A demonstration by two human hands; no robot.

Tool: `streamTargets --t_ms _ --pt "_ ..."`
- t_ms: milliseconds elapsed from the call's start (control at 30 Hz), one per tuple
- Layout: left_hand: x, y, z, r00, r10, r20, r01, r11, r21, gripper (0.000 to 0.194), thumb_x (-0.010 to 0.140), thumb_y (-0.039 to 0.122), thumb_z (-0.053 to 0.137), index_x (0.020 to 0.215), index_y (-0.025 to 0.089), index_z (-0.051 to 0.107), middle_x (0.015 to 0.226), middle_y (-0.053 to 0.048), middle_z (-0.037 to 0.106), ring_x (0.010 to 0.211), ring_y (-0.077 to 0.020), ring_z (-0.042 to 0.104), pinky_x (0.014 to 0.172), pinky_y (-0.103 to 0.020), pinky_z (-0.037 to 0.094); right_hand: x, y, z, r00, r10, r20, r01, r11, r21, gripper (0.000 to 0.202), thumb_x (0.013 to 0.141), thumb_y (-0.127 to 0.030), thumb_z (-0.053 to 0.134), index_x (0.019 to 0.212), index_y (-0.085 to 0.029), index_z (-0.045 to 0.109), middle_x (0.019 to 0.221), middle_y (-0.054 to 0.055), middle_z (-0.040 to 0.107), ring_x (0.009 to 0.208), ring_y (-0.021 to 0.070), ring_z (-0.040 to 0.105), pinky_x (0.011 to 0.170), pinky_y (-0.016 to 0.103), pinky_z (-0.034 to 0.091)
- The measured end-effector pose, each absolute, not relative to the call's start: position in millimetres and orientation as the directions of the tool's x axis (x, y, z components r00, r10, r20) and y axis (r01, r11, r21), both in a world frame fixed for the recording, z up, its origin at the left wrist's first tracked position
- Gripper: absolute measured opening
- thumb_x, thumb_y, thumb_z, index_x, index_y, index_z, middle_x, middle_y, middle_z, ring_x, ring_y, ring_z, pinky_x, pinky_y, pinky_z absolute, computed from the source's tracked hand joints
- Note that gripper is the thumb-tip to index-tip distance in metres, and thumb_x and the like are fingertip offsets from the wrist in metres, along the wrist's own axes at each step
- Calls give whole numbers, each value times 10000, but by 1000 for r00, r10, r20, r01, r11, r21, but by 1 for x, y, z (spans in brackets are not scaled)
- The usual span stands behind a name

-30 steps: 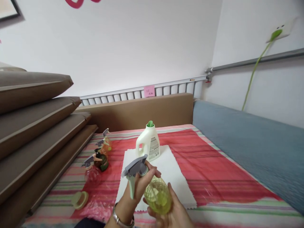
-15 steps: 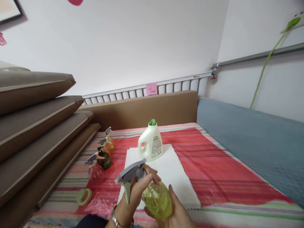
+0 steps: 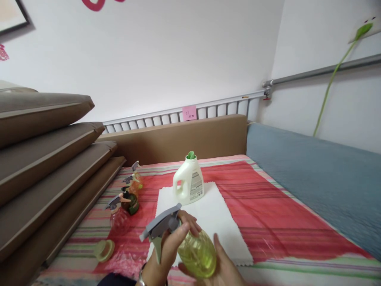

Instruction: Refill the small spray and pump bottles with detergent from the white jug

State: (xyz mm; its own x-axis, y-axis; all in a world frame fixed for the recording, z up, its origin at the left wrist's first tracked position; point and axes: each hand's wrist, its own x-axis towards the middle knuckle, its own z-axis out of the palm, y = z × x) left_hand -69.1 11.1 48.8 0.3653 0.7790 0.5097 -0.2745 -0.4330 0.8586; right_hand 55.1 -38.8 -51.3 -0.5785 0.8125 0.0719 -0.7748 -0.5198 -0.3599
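A yellow-green spray bottle with a grey spray head lies tilted across my two hands, its nozzle toward the left. My left hand is closed around its neck, just beneath the spray head. Cupped about the base is my right hand, thumb raised along the bottle's side; its lower fingers are partly hidden. Beyond them, a white detergent jug with a green spout and no cap stands upright on a white sheet. A pale green cap lies at the left on the striped cloth.
Several spray bottles stand in a row at left: a pink one, a dark green one and orange ones behind. Stacked brown cushions rise at far left. A brown padded board and a blue padded side border the striped cloth.
Both hands, still holding the spray bottle, sit slightly lower in view. The spray head has shifted a little left and down. The jug and the other bottles stay in place.
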Motion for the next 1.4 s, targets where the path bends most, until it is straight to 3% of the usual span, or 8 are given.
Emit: streamTargets --t_ms 133,300,567,667,833,1100,1300,1400 --pt "-70 11 46 327 789 520 -319 -425 847 263 803 378 560 632 181 595 576 -28 632 647 -222 622 808 -416 462 53 -41 -50 -453 887 93 -842 -391 -373 542 659 -439 769 1156 -296 604 1165 17 677 958 219 658 705 303 508" --pt "-73 10 44 376 780 500 -272 -423 864 254 811 370 560 654 179 617 634 -47 657 723 -234 628 825 -402 457 48 -40 -52 -541 839 48 -809 -504 -303 572 717 -621 627 1070 -174 667 1066 87 718 962 230 655 755 323 499" --pt "-75 5 50 413 809 419 -140 -398 907 326 826 426 534 658 168 642 724 -81 694 813 -252 631 821 -380 459 48 -39 -59 -532 845 56 -800 -480 -360 540 729 -607 623 1101 -216 648 1111 67 698 953 233 650 736 333 507" --pt "-74 7 48 391 798 459 -220 -403 888 341 800 442 556 607 170 627 655 -73 681 774 -251 629 817 -387 464 49 -40 -61 -375 922 97 -875 -318 -366 510 686 -448 744 1158 -324 594 1199 3 654 1014 208 624 759 306 493" --pt "-74 7 44 421 825 376 -133 -354 926 279 801 415 575 707 166 658 717 -62 679 733 -225 627 717 -333 477 54 -39 -62 -501 864 49 -796 -438 -418 570 674 -629 664 1088 -237 639 1131 77 680 1024 259 619 735 344 505" --pt "-60 10 48 158 877 454 -276 -402 873 270 821 351 558 633 165 610 641 -34 653 728 -228 643 783 -366 473 51 -45 -54 -170 985 23 -902 -146 -407 514 626 -342 813 1093 -383 603 1165 -16 665 1038 239 622 792 368 491" --pt "-68 8 41 195 884 424 -140 -403 904 300 834 397 542 653 168 611 684 -43 665 730 -217 631 764 -340 465 58 -37 -58 -587 809 10 -736 -529 -423 665 683 -725 566 1078 -198 661 988 88 737 814 228 693 714 332 525" --pt "-74 8 36 296 865 405 -132 -383 914 336 824 437 534 664 159 634 734 -68 677 739 -218 622 717 -322 465 61 -36 -59 -533 846 2 -758 -477 -444 473 775 -562 605 1084 -208 659 1027 72 730 842 195 690 719 285 523"
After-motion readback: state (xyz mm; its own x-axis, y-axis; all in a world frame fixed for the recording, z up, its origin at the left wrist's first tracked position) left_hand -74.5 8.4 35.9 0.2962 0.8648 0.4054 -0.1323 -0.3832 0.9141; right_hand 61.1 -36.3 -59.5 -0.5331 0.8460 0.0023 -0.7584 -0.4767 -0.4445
